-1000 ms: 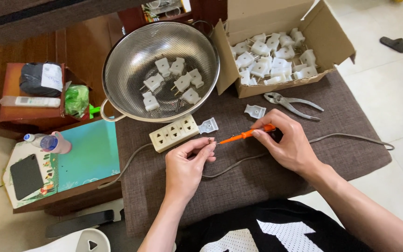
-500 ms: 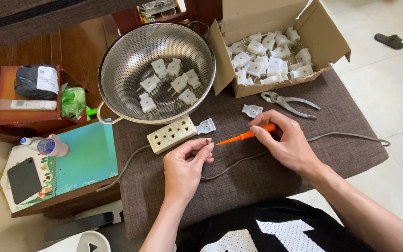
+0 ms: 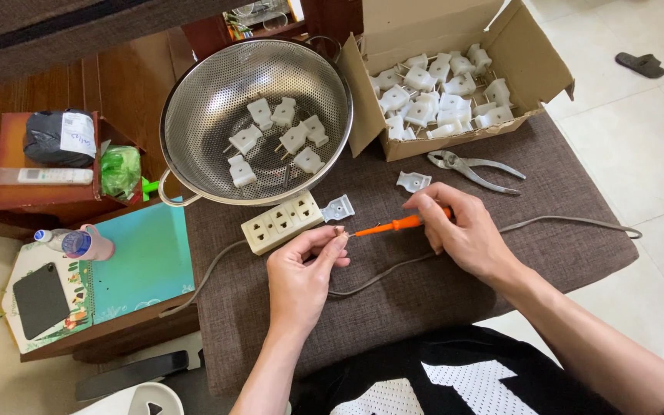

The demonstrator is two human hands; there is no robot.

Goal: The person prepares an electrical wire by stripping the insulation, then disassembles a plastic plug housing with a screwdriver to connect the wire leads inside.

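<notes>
My right hand (image 3: 463,230) holds an orange-handled screwdriver (image 3: 390,225), its tip pointing left. My left hand (image 3: 305,269) pinches a small part, likely a screw, right at that tip; the part is too small to make out. Just beyond the hands lies a cream power strip (image 3: 282,222) with a grey cable (image 3: 393,269) running under my hands. Two white plug halves (image 3: 338,207) (image 3: 413,181) lie loose on the brown cloth (image 3: 424,307).
A steel colander (image 3: 194,100) holds several white plugs. An open cardboard box (image 3: 532,69) at the back right is full of them. Pliers (image 3: 470,165) lie before the box. On the left: a teal board (image 3: 144,261), a phone (image 3: 40,300), a bottle (image 3: 78,242), a remote (image 3: 48,176).
Both hands stay in nearly the same pose. The screwdriver tip has come closer to my left fingers. The view has shifted slightly.
</notes>
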